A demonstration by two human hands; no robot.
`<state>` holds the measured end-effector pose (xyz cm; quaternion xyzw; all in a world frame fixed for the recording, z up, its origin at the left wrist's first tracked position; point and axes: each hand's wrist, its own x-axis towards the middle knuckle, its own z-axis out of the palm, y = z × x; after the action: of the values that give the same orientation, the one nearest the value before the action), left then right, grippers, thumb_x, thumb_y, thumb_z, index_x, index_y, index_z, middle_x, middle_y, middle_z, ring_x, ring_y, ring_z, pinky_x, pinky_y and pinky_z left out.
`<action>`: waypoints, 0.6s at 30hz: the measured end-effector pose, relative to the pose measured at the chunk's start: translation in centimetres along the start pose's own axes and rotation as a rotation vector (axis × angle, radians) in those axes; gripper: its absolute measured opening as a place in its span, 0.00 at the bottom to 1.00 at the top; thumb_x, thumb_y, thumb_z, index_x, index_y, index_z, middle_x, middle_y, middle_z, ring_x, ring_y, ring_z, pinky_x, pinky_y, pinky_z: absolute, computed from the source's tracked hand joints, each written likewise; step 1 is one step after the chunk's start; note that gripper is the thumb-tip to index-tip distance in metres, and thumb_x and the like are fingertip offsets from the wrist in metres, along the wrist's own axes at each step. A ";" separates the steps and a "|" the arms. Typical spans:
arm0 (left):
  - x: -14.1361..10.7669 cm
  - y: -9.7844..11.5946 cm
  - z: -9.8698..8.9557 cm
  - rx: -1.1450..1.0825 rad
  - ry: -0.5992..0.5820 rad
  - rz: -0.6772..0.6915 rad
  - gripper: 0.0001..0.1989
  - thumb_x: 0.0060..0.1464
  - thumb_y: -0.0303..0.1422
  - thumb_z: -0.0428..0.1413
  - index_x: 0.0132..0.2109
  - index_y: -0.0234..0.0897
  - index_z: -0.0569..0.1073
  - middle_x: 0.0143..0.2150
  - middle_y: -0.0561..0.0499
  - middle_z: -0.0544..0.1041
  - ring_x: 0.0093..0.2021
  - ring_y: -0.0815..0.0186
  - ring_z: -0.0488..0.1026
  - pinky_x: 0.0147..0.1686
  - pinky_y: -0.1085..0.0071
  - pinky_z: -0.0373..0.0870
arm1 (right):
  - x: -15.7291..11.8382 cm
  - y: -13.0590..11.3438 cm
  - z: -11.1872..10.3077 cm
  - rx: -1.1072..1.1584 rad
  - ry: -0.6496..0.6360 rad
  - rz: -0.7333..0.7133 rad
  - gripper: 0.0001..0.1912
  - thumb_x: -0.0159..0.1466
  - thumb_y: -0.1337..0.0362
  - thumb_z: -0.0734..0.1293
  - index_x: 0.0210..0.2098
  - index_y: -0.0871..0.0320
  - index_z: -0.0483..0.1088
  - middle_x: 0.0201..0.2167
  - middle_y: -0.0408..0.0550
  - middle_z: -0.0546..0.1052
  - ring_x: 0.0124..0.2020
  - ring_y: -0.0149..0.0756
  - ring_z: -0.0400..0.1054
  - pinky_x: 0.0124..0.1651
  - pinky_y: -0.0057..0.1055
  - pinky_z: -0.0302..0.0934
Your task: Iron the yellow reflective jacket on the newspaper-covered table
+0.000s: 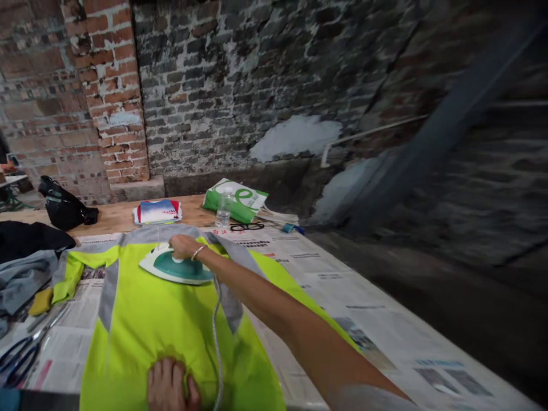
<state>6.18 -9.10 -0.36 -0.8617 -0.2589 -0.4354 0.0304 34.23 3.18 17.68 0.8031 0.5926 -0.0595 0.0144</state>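
Observation:
My right hand (pixel 184 246) is closed around the handle of a white and teal clothes iron (pixel 182 271), which rests on the upper back of a neon yellow and grey long-sleeved shirt (pixel 149 314). From the iron's heel a pale woven cord (pixel 217 342) runs down over the cloth towards me. At the lower edge of the view, my left hand (pixel 171 383) presses on the lower part of the shirt, its fingers laid out on the fabric and its thumb apart. Small creases show in the cloth around it.
Newspaper (pixel 308 268) covers the table. Blue-handled scissors (pixel 25 348), a yellow piece (pixel 41 301) and grey clothing (pixel 25 279) lie left. Behind are a black bag (pixel 64 206), folded cloth (pixel 157 212), a plastic bottle (pixel 222 212), glasses (pixel 247 227) and a green-white bag (pixel 240 200).

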 end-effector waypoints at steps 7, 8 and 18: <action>0.2 0.1 -0.4 -0.052 -0.002 -0.021 0.06 0.63 0.27 0.51 0.39 0.41 0.72 0.34 0.51 0.75 0.36 0.62 0.71 0.40 0.65 0.64 | -10.1 -4.5 2.0 -0.016 -0.021 -0.167 0.16 0.60 0.62 0.70 0.46 0.57 0.81 0.45 0.58 0.84 0.49 0.47 0.78 0.45 0.31 0.66; 0.2 0.0 -0.4 -0.051 -0.007 -0.016 0.06 0.63 0.27 0.51 0.39 0.41 0.72 0.34 0.51 0.75 0.36 0.62 0.71 0.40 0.65 0.64 | -10.9 -4.9 2.1 -0.023 -0.017 -0.191 0.15 0.60 0.62 0.69 0.46 0.57 0.81 0.44 0.58 0.84 0.49 0.47 0.78 0.45 0.31 0.66; 0.0 -0.2 -0.3 -0.025 -0.003 0.006 0.05 0.62 0.27 0.53 0.39 0.41 0.72 0.34 0.51 0.76 0.35 0.62 0.71 0.39 0.65 0.64 | -4.9 -3.0 1.0 -0.015 0.035 -0.075 0.17 0.63 0.67 0.67 0.51 0.59 0.79 0.49 0.60 0.82 0.53 0.49 0.77 0.49 0.36 0.68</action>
<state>5.87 -9.02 -0.24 -0.8635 -0.2506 -0.4373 0.0204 29.82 -0.68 17.36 0.7811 0.6230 -0.0414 0.0078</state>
